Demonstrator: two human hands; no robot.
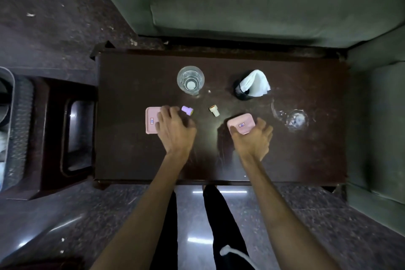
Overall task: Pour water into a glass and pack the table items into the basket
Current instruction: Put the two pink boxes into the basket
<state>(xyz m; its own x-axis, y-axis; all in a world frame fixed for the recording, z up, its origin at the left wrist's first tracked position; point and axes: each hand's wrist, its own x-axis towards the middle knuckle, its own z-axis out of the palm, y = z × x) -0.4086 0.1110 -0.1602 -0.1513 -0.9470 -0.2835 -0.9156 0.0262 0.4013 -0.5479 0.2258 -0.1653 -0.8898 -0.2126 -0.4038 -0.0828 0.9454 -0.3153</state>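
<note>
Head view looks straight down past your dark trousers to the dark surface (pixel 131 155). Your left hand (pixel 175 131) lies palm down with its fingers (pixel 168 110) spread loosely over the right edge of a pink tray (pixel 151 119), gripping nothing you can see. Your right hand (pixel 254 138) has its fingers (pixel 263 126) curled around the near edge of a second pink tray (pixel 241 124), which sits tilted.

Between the two trays, slightly farther out, lie a small purple cap (pixel 187 110) and a small cream cap (pixel 214 110), apart from each other. To the right of your right hand a clear glass (pixel 297 119) lies near the surface's right side.

Farther back stands an upright glass (pixel 190 80) holding water, and to its right a black mesh holder (pixel 241 91) with a white napkin (pixel 256 83).

Beyond the surface is a green sofa (pixel 241 6). On the far left, a grey basket (pixel 8 127) rests on a brown stool (pixel 54 133).
</note>
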